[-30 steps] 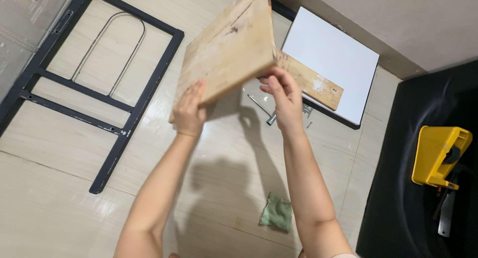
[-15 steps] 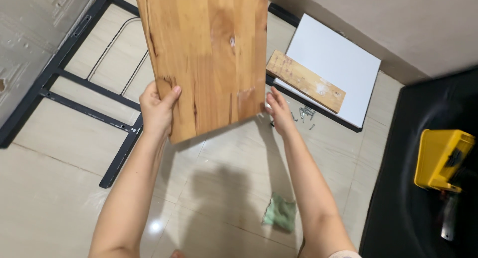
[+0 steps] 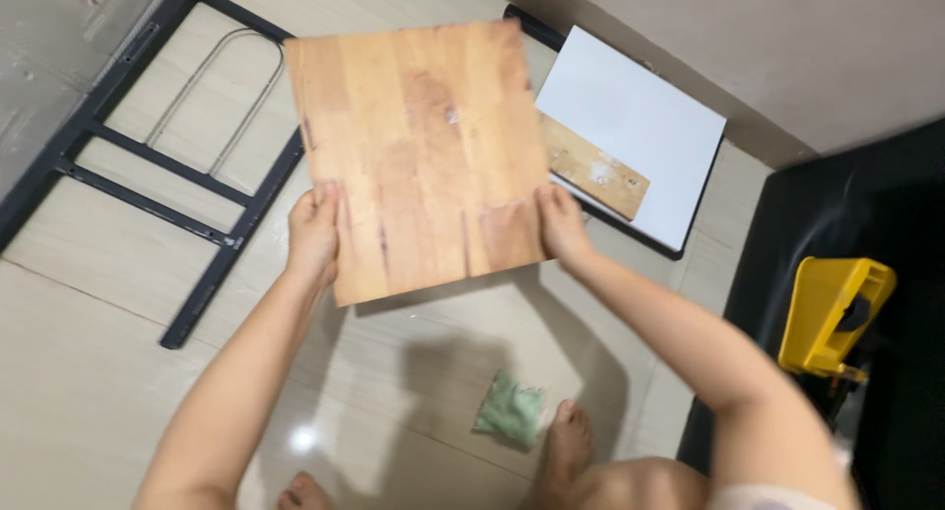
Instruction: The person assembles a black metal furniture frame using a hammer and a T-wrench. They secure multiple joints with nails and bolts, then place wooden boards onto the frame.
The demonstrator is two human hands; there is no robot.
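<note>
black metal frame [image 3: 148, 190] lies flat on the tiled floor [image 3: 89, 372] at far left. left hand [image 3: 313, 232] is closed in a grip on the wooden board [image 3: 423, 156] at its left edge, arm stretched forward. right hand [image 3: 561, 224] clamps the board's lower right edge. the board is held above the floor, broad face up. white panel [image 3: 640, 126] lies further right.

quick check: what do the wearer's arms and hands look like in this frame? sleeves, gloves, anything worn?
Both arms are bare from wrist to past the elbow: no sleeves reach the forearms. The left hand and right hand are ungloved, with no rings, watch or bands visible. A bit of light fabric shows at the frame's bottom right, near the right upper arm; too blurred to tell what garment. Feet below are bare too.
</note>
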